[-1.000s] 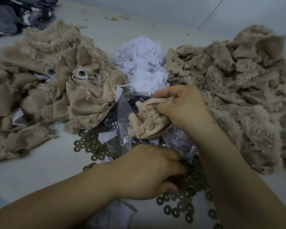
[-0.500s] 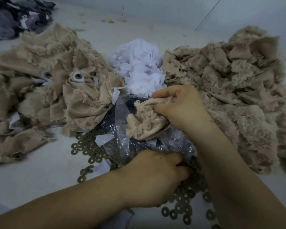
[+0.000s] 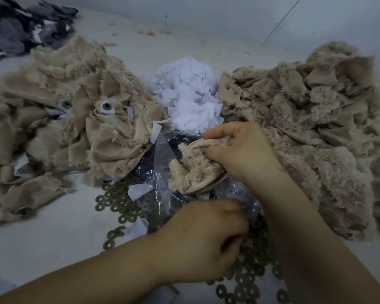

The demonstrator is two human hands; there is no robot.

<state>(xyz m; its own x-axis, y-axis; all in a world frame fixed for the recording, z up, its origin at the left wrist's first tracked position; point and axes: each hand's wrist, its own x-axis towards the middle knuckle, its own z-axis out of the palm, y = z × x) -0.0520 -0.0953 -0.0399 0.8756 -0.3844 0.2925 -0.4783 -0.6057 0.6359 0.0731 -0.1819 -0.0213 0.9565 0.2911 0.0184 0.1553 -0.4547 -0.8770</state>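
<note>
Fingers point(image 3: 219, 133) pinch fur scrap point(image 3: 193, 170) above bag point(image 3: 160, 172), washers point(image 3: 119, 207).

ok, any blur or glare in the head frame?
Head view: left hand blurred at the fingers; right hand, gripping the beige furry fabric piece, sharp; small glints on the clear crinkled plastic bag; light dim and flat, shadows soft.

Left heap point(image 3: 64, 132), right heap point(image 3: 305, 139) crowd in; near-left surface point(image 3: 53, 249) passable

Small sewing or toy-making workshop, heaps of cut beige plush fabric pieces point(image 3: 305, 119) across a pale grey bench point(image 3: 53, 233), white paper backing scraps point(image 3: 184, 95), loose dark metal washers point(image 3: 116, 205), clear plastic bag point(image 3: 160, 185)
</note>
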